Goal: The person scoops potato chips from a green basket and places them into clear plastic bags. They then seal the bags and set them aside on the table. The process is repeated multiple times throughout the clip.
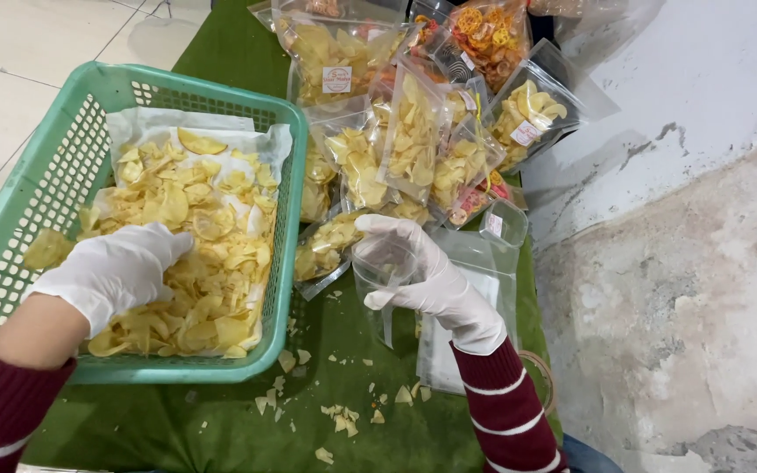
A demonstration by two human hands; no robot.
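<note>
My left hand (pixel 116 271), in a white glove, reaches into the heap of yellow chips (pixel 208 223) inside the green plastic basket (pixel 41 188), which is lined with white paper. Its fingers are curled down into the chips; whether they grip any is hidden. In its own white glove, my right hand (pixel 422 271) holds an empty clear plastic bag (pixel 380 276) upright just right of the basket, above the green cloth (pixel 177 429).
Several filled, sealed clear bags of yellow chips (pixel 413 140) lie piled behind the hands. One bag of orange ring snacks (pixel 484 35) sits at the back. Flat empty bags (pixel 475 307) lie under my right wrist. Chip crumbs (pixel 339 416) dot the cloth. Grey concrete floor (pixel 685 263) lies right.
</note>
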